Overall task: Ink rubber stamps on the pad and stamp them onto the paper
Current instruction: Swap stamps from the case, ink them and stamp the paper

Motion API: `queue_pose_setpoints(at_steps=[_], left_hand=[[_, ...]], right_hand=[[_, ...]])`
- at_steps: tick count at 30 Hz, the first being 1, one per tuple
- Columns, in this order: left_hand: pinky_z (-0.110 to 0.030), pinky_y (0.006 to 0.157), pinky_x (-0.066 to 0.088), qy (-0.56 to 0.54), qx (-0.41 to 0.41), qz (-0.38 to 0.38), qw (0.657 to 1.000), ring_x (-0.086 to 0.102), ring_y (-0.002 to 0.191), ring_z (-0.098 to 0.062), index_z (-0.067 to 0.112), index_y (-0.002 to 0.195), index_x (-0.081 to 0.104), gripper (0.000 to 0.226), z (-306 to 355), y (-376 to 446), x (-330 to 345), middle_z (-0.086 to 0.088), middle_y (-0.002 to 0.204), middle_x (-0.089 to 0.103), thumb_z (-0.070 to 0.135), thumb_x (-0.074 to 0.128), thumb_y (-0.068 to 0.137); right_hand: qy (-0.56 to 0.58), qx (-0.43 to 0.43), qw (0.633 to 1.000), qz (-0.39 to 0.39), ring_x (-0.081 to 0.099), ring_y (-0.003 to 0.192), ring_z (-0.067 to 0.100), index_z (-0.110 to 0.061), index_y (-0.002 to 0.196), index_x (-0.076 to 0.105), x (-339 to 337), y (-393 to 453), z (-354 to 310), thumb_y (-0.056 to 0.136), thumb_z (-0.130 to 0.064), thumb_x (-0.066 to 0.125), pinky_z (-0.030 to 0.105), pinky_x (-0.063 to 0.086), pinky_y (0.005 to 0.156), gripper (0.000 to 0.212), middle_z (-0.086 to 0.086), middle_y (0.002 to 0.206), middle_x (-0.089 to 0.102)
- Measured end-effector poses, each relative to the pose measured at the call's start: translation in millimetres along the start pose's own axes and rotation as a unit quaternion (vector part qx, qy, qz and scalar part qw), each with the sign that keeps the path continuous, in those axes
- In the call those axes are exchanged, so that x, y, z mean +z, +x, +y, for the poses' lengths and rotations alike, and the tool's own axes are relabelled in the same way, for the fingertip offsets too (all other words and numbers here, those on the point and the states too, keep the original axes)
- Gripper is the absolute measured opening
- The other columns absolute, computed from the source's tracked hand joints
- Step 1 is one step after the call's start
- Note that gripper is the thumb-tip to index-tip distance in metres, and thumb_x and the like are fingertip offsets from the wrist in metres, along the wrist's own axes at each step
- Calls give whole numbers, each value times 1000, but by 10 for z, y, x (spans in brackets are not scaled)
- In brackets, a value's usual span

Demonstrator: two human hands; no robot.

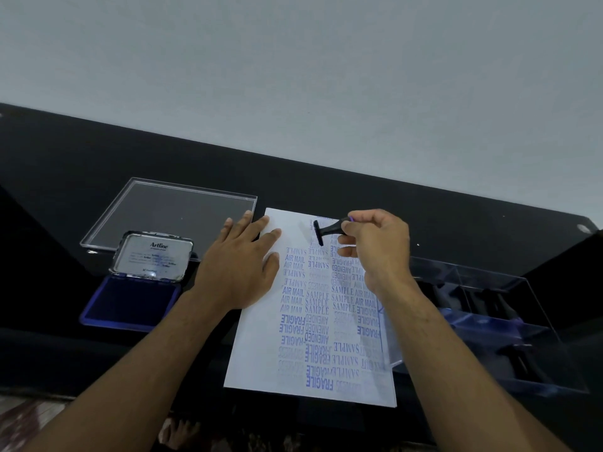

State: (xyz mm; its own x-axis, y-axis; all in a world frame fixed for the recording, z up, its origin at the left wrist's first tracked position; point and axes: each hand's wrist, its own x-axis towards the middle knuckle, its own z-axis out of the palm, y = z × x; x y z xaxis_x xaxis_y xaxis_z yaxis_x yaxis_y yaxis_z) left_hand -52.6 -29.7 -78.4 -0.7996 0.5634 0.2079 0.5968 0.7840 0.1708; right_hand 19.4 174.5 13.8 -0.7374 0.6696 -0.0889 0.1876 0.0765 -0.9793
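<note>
A white sheet of paper (261, 347) lies on the black table, covered with several blue prints such as SAMPLE, AIR MAIL and FRAGILE. My left hand (241, 265) rests flat on its upper left part, fingers straight. My right hand (378, 246) pinches the handle of a black rubber stamp (326, 230), held tilted just above the paper's top edge with its face turned left. The open blue ink pad (130, 301) with its metal lid raised sits left of the paper.
A clear acrylic lid (169, 216) lies behind the ink pad. A clear compartment box (489, 308) holding more black stamps stands right of the paper. The table's far edge meets a grey wall.
</note>
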Motion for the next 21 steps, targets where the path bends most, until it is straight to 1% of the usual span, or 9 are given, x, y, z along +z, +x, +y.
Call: queue_pose_setpoints(at_steps=[2,15,17,21], left_hand=[[-50,125,16,-1,0,0,1000,22,153,-25,27,148,48,62,-3,-1,-4,-2,160,39,50,22,97],[-49,125,13,-7,-1,-11,1000,21,153,-26,27,150,46,69,11,4,-33,-3,162,35,54,14,95],[-50,125,13,-14,1,-7,1000,20,153,-26,26,150,46,68,18,6,-53,-4,162,34,54,17,95],[-49,124,13,-29,-3,19,999,26,151,-27,23,147,49,58,37,-39,-181,-6,159,39,48,32,97]], right_hand=[[-2,0,1000,0,73,70,21,-11,91,71,0,-4,14,84,1,69,33,60,57,14,5,81,72],[-16,-6,1000,-8,72,72,21,-13,94,71,-8,-19,73,85,0,68,28,58,56,16,3,84,71],[-20,-8,1000,-13,72,73,21,-13,94,71,-4,-28,67,86,0,68,27,58,57,16,3,85,71],[-28,-25,999,-27,72,75,19,-16,97,71,59,-92,31,86,-1,69,29,60,58,18,1,86,71]])
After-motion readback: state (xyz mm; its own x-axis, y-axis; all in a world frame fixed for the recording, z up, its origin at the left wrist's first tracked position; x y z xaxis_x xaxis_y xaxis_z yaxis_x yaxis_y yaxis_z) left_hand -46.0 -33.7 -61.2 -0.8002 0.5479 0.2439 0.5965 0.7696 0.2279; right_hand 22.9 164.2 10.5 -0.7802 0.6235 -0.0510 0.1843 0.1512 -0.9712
